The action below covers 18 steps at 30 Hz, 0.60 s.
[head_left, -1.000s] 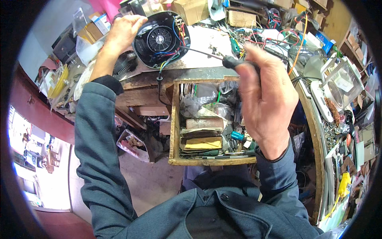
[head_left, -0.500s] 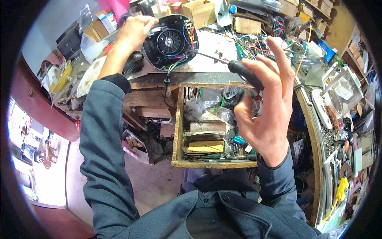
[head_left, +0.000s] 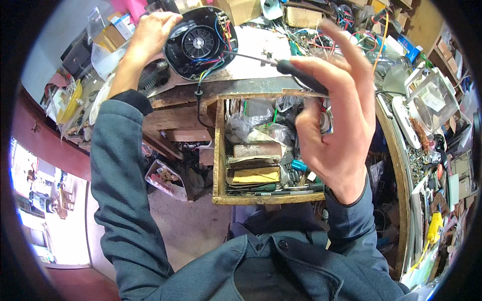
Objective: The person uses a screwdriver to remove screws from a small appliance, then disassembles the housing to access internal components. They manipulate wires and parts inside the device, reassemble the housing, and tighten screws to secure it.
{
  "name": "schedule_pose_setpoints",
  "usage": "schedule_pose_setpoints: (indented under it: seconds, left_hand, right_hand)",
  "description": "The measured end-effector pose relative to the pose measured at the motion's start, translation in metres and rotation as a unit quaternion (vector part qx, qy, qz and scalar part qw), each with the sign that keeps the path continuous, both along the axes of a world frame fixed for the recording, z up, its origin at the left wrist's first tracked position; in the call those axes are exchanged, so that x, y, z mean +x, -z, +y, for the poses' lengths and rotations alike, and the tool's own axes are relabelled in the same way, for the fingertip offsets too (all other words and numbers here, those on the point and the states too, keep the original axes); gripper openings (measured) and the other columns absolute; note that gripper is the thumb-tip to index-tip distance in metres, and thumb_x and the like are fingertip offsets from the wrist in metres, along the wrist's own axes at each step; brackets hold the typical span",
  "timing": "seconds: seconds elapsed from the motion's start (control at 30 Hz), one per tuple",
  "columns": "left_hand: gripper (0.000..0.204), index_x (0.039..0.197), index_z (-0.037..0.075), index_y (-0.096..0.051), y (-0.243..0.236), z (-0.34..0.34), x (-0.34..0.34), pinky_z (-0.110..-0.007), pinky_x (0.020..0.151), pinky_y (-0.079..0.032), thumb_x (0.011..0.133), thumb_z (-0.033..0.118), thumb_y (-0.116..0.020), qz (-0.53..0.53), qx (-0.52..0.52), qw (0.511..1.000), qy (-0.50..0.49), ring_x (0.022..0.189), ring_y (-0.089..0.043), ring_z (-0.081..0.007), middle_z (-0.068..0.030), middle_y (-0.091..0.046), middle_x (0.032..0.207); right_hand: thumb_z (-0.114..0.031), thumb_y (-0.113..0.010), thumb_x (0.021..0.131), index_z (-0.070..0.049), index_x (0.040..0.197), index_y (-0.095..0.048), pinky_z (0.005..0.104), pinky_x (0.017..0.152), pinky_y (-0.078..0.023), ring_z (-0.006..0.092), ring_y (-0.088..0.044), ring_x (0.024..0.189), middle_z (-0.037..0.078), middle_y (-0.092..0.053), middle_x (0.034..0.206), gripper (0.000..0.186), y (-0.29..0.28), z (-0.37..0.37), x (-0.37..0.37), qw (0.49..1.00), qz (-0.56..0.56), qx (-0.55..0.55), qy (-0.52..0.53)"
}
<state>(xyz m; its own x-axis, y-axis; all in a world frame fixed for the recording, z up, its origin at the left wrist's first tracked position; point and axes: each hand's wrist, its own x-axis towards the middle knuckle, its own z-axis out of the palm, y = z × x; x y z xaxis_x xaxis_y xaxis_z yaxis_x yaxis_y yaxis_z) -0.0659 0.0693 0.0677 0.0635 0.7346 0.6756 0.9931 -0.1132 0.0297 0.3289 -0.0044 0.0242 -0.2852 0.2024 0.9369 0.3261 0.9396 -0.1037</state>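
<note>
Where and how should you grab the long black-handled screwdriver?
Probably by its thick black handle, coming from the right: the thin metal shaft points left at the black rounded housing, while the handle slants back toward the right hand.

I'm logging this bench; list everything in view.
Housing: 1, black, on bench
Fan wheel: 1, black, in housing
Wires: several, multicoloured, in housing
Screwdriver: 1, black-handled, tip at housing
Drawer: 1, brown wood, open below bench
Packet: 1, yellow, in drawer
Cardboard boxes: several, brown, bench's far side
Small clutter: too dense to count, mixed, right side
Left hand: 1, bare, at housing's rim
Right hand: 1, bare, at screwdriver handle
Sleeves: 2, dark blue-grey, from lower edge
</note>
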Motion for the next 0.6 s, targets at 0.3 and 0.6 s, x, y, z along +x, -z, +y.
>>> schedule_pose_setpoints:
  seconds: [0.3,0.6]
  left_hand:
    - [0.037,0.114,0.006,-0.075,-0.001,0.006,-0.007,-0.037,0.081,-0.054,0.104,0.038,-0.06,0.025,0.011,0.999,0.037,0.087,-0.074,-0.0259,-0.0168,-0.076,0.095]
    - [0.038,0.116,0.005,-0.074,-0.003,0.006,-0.004,-0.037,0.082,-0.054,0.104,0.038,-0.059,0.029,0.005,0.999,0.034,0.089,-0.074,-0.0287,-0.0184,-0.075,0.096]
  right_hand:
    - [0.0,-0.069,0.088,0.0,0.115,-0.07,0.0346,0.086,-0.056,0.0305,-0.07,0.101,0.02,-0.068,0.12,0.027,0.0,0.005,-0.001,0.998,-0.001,0.056,0.036]
    - [-0.005,-0.071,0.093,0.001,0.118,-0.067,0.0315,0.084,-0.056,0.0267,-0.072,0.092,0.017,-0.072,0.109,0.026,0.004,0.017,0.001,0.996,0.005,0.088,0.018]
